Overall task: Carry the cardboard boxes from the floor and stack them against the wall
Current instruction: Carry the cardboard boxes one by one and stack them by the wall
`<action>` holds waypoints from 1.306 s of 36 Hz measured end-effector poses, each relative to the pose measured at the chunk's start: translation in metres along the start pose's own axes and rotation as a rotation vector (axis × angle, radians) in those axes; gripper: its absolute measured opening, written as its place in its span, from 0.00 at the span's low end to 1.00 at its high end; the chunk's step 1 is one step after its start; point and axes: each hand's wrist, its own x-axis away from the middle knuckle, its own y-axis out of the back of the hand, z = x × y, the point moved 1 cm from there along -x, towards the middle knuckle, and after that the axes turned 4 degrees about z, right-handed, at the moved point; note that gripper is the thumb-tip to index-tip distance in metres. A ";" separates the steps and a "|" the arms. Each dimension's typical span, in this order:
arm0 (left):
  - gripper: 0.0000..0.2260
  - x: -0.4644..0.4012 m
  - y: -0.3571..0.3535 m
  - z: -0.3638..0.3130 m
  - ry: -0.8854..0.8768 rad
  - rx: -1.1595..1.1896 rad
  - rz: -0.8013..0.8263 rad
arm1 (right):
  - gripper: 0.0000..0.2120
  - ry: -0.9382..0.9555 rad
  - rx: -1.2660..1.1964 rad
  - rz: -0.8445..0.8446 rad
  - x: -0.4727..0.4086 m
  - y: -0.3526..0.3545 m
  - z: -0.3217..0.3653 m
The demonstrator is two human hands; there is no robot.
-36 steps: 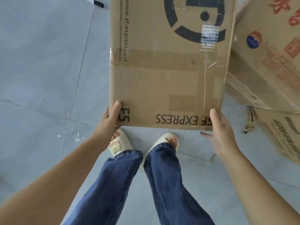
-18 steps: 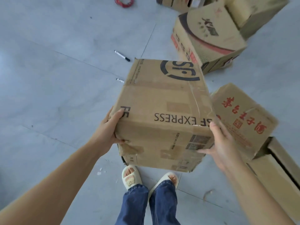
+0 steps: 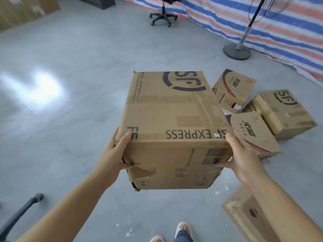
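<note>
Holding cardboard box (image 3: 173,123), left hand (image 3: 113,154), right hand (image 3: 239,154)

Behind the held SF Express box (image 3: 174,123): far side and underside hidden, along with most fingers of both hands (image 3: 111,152), only thumbs and palms showing. Right of that box: a red-striped carton (image 3: 253,135) partly covered by its corner. Below-right of it: another carton (image 3: 244,215) blurred, print unreadable, overlapped by the right forearm. Far beyond it: office chair (image 3: 162,14) and fan stand (image 3: 244,32) cropped by the top edge. Below it: slippered feet (image 3: 183,229) cropped at the bottom edge.
</note>
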 end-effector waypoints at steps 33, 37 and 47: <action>0.17 -0.245 0.175 -0.186 -0.080 0.350 -0.519 | 0.14 0.054 0.262 0.567 -0.317 -0.348 0.200; 0.17 -0.297 0.227 -0.225 -0.068 0.345 -0.508 | 0.14 0.046 0.260 0.556 -0.354 -0.412 0.217; 0.18 -0.411 0.311 -0.309 -0.051 0.335 -0.476 | 0.14 0.020 0.250 0.537 -0.442 -0.533 0.262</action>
